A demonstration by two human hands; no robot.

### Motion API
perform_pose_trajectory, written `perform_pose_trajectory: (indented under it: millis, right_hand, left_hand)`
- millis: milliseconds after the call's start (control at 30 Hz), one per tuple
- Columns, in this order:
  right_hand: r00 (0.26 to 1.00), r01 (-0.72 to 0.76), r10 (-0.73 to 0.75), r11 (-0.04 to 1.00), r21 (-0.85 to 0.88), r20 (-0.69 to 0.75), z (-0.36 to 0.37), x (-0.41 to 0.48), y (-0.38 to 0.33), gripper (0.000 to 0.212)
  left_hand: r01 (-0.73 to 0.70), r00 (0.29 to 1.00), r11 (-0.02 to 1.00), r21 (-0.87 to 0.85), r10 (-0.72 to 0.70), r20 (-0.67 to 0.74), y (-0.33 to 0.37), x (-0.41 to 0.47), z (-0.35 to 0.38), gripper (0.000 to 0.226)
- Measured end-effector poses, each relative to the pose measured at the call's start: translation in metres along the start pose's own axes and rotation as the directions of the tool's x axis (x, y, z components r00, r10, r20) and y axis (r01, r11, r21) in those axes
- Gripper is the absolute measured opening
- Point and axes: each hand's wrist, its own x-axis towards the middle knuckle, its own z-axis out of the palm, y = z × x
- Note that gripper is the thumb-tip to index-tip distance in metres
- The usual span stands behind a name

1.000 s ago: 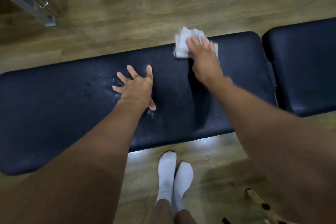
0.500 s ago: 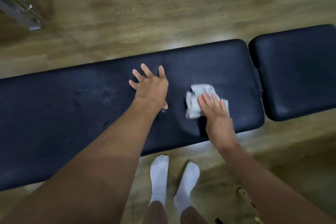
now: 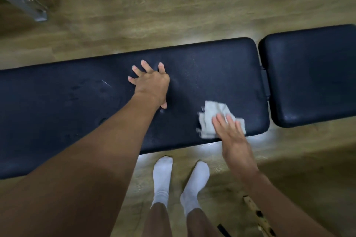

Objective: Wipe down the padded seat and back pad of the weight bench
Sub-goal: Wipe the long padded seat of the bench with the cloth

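Observation:
The long black back pad [image 3: 212, 75] of the weight bench runs across the view, with the shorter black seat pad [image 3: 312, 75] to its right across a narrow gap. My left hand [image 3: 152, 84] lies flat on the middle of the long pad, fingers spread, holding nothing. My right hand [image 3: 233, 140] presses a crumpled white cloth [image 3: 212, 119] onto the long pad at its near right corner. The fingers lie flat over the cloth, and the wrist hangs past the pad's near edge.
Wooden floor surrounds the bench. My feet in white socks [image 3: 179, 179] stand just in front of the pad's near edge. A grey metal frame leg [image 3: 27, 4] sits at the top left. A pale wooden piece with dark spots [image 3: 258, 215] lies on the floor at the bottom right.
My right hand has dragged the cloth from the pad's far edge across to its near edge. My left hand has stayed flat in the same place on the pad.

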Motion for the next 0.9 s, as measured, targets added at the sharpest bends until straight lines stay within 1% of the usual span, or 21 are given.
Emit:
perform_pose_trajectory:
  millis: [67,133,200,267,333,400,467,533,633,700,733,800,833,900]
  right_hand:
    - [0.999,-0.005,0.003,0.999,0.040,0.033,-0.004,-0.003,0.002,0.088]
    - [0.998,0.033,-0.032,0.999,-0.030,0.047,-0.021,0.041,-0.001,0.080]
    - [0.997,0.073,-0.068,0.990,-0.121,0.042,-0.039,0.108,-0.004,0.074]
    - [0.999,0.052,-0.052,0.996,-0.067,0.009,-0.059,0.170,-0.005,0.069]
    - [0.999,0.047,-0.047,0.999,-0.015,-0.017,-0.070,0.203,-0.005,0.066]
    - [0.996,0.049,-0.052,0.998,-0.044,-0.073,-0.066,0.199,-0.004,0.065]
    - [0.995,0.058,-0.063,0.996,-0.061,-0.080,-0.050,0.162,0.000,0.069]
    - [0.998,0.041,-0.042,0.999,-0.026,-0.053,-0.027,0.103,0.008,0.074]
    - [0.999,0.048,-0.047,0.996,-0.077,0.012,-0.005,0.013,0.014,0.083]
    - [0.998,0.027,-0.025,0.999,-0.035,0.057,-0.001,-0.012,0.015,0.082]
    - [0.997,0.034,-0.033,0.999,-0.013,0.064,-0.004,-0.004,0.015,0.082]
    - [0.997,0.039,-0.035,0.998,-0.050,0.068,-0.017,0.038,0.011,0.079]
    - [0.998,0.027,-0.023,0.996,-0.081,0.052,-0.024,0.069,0.008,0.077]
    - [0.999,-0.016,0.013,0.997,-0.077,-0.039,-0.041,0.139,0.000,0.074]
  left_hand:
    - [0.000,1.000,1.000,0.015,0.000,0.001,0.001,0.001,0.001,0.137]
    - [0.007,1.000,1.000,0.018,-0.007,0.006,0.003,0.002,0.002,0.136]
    - [0.014,1.000,1.000,0.014,-0.014,0.008,0.003,0.004,0.003,0.136]
    - [0.007,1.000,1.000,0.009,-0.007,0.009,0.000,0.004,0.004,0.136]
    - [-0.004,1.000,1.000,0.022,0.004,0.000,-0.001,0.004,0.004,0.136]
    - [-0.001,1.000,1.000,0.016,0.001,0.009,-0.001,0.002,0.002,0.135]
    - [0.010,1.000,1.000,0.008,-0.010,0.012,0.001,0.001,0.001,0.134]
    - [0.015,1.000,1.000,0.014,-0.015,0.011,0.003,0.000,-0.001,0.133]
    - [0.014,1.000,1.000,0.018,-0.014,0.005,0.004,-0.002,-0.002,0.132]
    - [0.017,1.000,1.000,0.021,-0.017,0.003,0.004,-0.002,-0.001,0.132]
    - [0.020,1.000,0.999,0.025,-0.020,0.003,0.004,-0.002,0.000,0.131]
    - [0.020,1.000,0.999,0.026,-0.020,0.002,0.005,-0.001,0.001,0.132]
    - [0.019,1.000,1.000,0.020,-0.019,0.001,0.005,0.000,0.001,0.132]
    - [0.017,1.000,1.000,0.009,-0.017,0.002,0.004,0.001,0.000,0.133]
